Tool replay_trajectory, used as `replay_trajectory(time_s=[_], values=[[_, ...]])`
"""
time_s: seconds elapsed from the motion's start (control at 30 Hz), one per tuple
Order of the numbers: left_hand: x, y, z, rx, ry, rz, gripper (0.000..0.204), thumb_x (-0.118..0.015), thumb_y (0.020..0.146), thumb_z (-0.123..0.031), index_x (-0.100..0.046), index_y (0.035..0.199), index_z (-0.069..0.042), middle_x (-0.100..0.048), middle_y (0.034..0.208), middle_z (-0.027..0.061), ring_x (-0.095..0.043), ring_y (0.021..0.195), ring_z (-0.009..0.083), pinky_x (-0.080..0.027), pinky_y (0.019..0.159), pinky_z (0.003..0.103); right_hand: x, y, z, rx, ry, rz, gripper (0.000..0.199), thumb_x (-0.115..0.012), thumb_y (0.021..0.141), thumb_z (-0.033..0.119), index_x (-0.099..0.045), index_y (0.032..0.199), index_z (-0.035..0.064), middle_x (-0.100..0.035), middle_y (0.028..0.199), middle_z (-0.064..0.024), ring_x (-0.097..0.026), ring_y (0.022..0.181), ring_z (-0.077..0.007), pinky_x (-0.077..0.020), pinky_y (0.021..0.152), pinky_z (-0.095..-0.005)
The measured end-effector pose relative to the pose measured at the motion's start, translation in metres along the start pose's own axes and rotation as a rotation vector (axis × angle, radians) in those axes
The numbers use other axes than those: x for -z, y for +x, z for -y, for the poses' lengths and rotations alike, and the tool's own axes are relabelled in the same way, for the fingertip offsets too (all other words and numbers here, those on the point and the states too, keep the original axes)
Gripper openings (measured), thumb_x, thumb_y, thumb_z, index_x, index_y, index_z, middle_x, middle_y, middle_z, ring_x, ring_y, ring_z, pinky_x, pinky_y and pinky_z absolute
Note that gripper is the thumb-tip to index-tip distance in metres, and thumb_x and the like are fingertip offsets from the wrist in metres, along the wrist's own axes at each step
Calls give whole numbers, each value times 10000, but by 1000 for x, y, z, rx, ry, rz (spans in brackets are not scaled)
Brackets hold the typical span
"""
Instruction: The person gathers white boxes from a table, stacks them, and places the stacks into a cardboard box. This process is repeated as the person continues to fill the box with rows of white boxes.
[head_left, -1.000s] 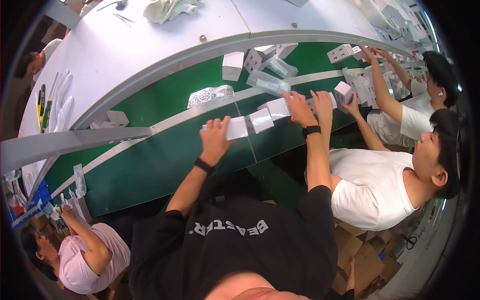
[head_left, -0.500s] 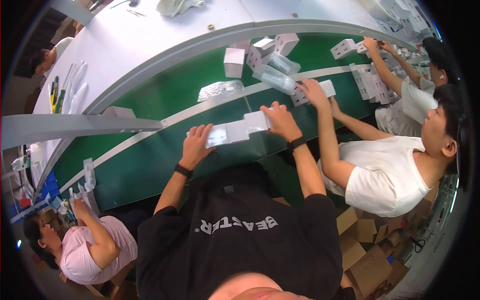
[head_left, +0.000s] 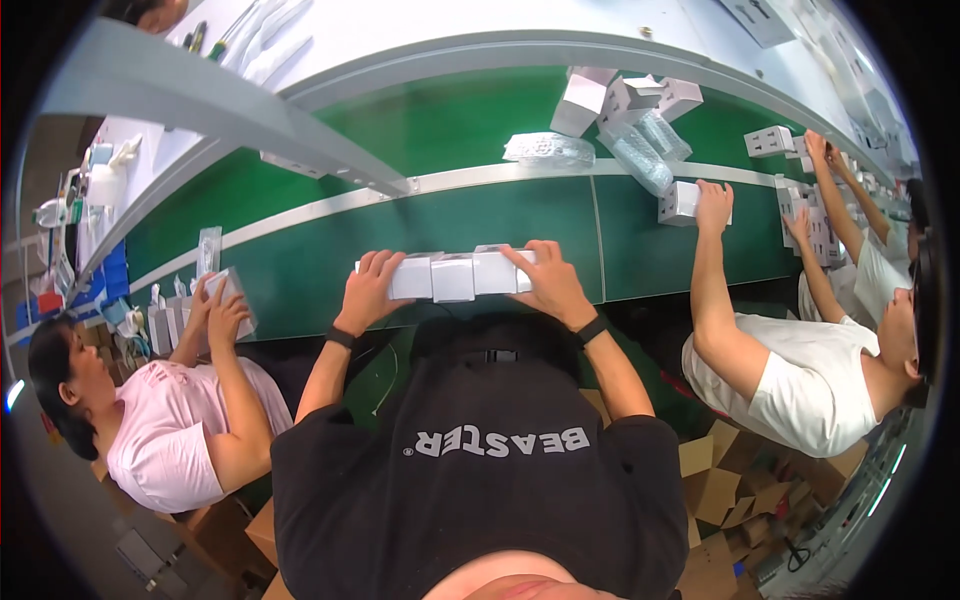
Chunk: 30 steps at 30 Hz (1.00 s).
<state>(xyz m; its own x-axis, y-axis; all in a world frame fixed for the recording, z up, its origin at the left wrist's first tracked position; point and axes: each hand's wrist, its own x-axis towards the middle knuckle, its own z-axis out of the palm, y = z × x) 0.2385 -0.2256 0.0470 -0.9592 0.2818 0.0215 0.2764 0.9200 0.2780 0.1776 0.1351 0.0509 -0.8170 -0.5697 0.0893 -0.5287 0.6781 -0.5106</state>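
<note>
Head view, centre frame: left hand (head_left: 368, 292) and right hand (head_left: 548, 285) now clamp a row of white boxes (head_left: 455, 276) end to end on the green belt (head_left: 300, 270), pulled nearer than before. Bubble-wrapped packs (head_left: 548, 149) upper centre.

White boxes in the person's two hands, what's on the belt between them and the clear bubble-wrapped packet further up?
Head view: between the row of small white boxes and the clear bubble-wrapped packet, only bare green conveyor belt and its white dividing strip.

Bright even overhead light, heavy fisheye bending (black corners)
</note>
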Motion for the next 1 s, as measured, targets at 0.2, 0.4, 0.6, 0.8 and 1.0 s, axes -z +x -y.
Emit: replay_trajectory(time_s=[0.2, 0.4, 0.6, 0.8, 1.0], values=[[-5, -14, 10, -27, -11, -40, 861, -909, 578, -346, -557, 1341, -158, -589, 1231, 43, -559, 1159, 271, -556, 818, 410, 10, -6, -7, -24, -57, 39, 767, -883, 646, 297, -600, 1358, 278, -520, 1177, -94, -524, 1129, -309, -591, 770, -420], [2, -6, 4, -8, -52, -34, 833, -903, 593, -317, -563, 1335, -151, -594, 1215, 38, -565, 1151, 271, -563, 807, 407, 5, 5, 6, -20, -41, 104, 812, -887, 650, 319, -571, 1395, 260, -533, 1194, -97, -513, 1169, -326, -575, 815, -431], [9, -9, 10, -87, -90, 29, 802, -892, 609, -283, -569, 1328, -131, -609, 1214, 50, -574, 1144, 290, -563, 837, 417, 0, 4, 12, -46, -71, 94, 837, -893, 634, 302, -544, 1394, 270, -536, 1187, -89, -510, 1156, -336, -596, 794, -434], [12, -1, 19, -199, -98, 66, 797, -872, 607, -210, -569, 1338, -112, -621, 1248, 71, -569, 1162, 335, -545, 896, 436, -16, -36, 43, -234, -60, -11, 817, -891, 617, 277, -567, 1366, 252, -558, 1206, -81, -500, 1179, -336, -594, 794, -433], [44, 49, -35, -605, -25, 274, 786, -852, 593, -132, -578, 1330, -123, -614, 1277, 70, -560, 1185, 345, -537, 914, 441, -23, -154, 125, -692, -9, -260, 805, -875, 625, 259, -573, 1372, 243, -550, 1241, -62, -484, 1209, -326, -591, 782, -438]])
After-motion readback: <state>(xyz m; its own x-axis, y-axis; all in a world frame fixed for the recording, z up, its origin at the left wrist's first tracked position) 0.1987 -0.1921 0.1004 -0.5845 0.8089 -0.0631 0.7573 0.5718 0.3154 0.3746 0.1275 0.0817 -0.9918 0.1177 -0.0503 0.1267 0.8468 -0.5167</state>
